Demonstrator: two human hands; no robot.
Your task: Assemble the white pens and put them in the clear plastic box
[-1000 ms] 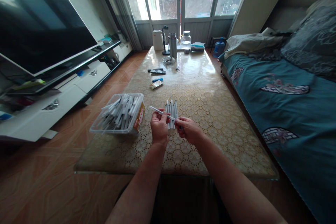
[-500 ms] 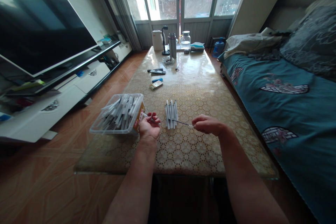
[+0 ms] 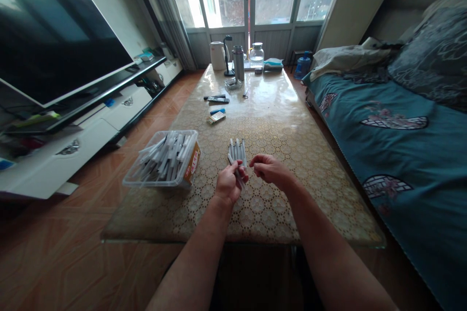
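Observation:
My left hand point(image 3: 229, 182) is closed around a whitish pen point(image 3: 241, 181), which slants across the fingers with one end up and to the left. Just beyond it, several white pens point(image 3: 237, 146) lie side by side in a row on the table, partly covered by the hand. My right hand point(image 3: 269, 168) hovers to the right of the row with its fingers curled in. Whatever its fingertips may hold is hidden. Left of my hands stands a clear plastic box point(image 3: 193, 158) heaped with white and dark pens point(image 3: 170, 155).
The patterned table point(image 3: 277, 209) stretches toward the window. On it lie a small box point(image 3: 216, 117), a blue object point(image 3: 218, 112) and remote controls point(image 3: 218, 100). Farther back stand a thermos point(image 3: 238, 64), a kettle point(image 3: 218, 56) and a glass jug point(image 3: 256, 56). A bed point(image 3: 350, 102) borders the right side.
My left hand moved right from beside the box to the pen row. My right hand moved left, closer to it. The thin dark refill at my right fingertips is out of sight now.

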